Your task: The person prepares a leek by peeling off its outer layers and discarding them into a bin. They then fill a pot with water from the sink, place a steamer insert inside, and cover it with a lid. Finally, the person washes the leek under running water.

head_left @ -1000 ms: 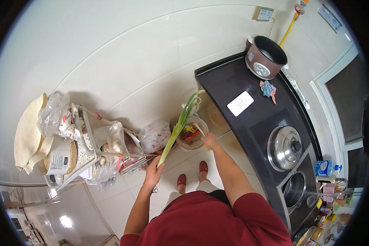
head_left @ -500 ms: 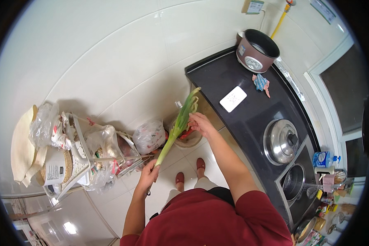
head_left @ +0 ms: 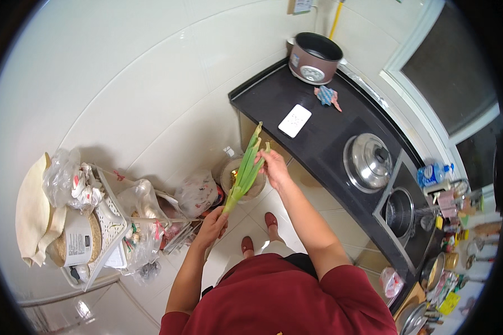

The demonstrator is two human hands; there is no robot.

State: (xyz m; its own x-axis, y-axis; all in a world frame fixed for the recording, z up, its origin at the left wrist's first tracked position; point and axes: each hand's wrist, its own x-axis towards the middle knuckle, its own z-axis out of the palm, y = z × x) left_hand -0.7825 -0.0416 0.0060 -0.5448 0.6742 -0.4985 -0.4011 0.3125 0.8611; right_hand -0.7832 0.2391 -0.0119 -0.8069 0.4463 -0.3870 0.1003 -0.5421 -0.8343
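A long leek (head_left: 243, 180) slants up and away in front of me, its pale end low and its green leaves at the top. My left hand (head_left: 212, 225) is closed around the pale lower end. Higher up, my right hand (head_left: 274, 168) pinches one leaf on the right side; that leaf's tip sticks out above the fingers, apart from the other leaves. Below the leaves stands a round, pale bin (head_left: 255, 194) on the floor, partly hidden by the leek.
Right of me runs a dark counter (head_left: 318, 131) with a rice cooker (head_left: 313, 60), a cloth (head_left: 327, 97), a white phone-like slab (head_left: 294, 121), a lidded pot (head_left: 369, 162) and a dark pan (head_left: 399, 212). At left, a white rack (head_left: 114, 223) holds plastic bags; another bag (head_left: 197, 192) sits near the bin.
The leek's leaves have spread, with one now drawn apart in my right hand. My left hand keeps its hold on the pale end. The view has shifted, showing more of the counter's near end.
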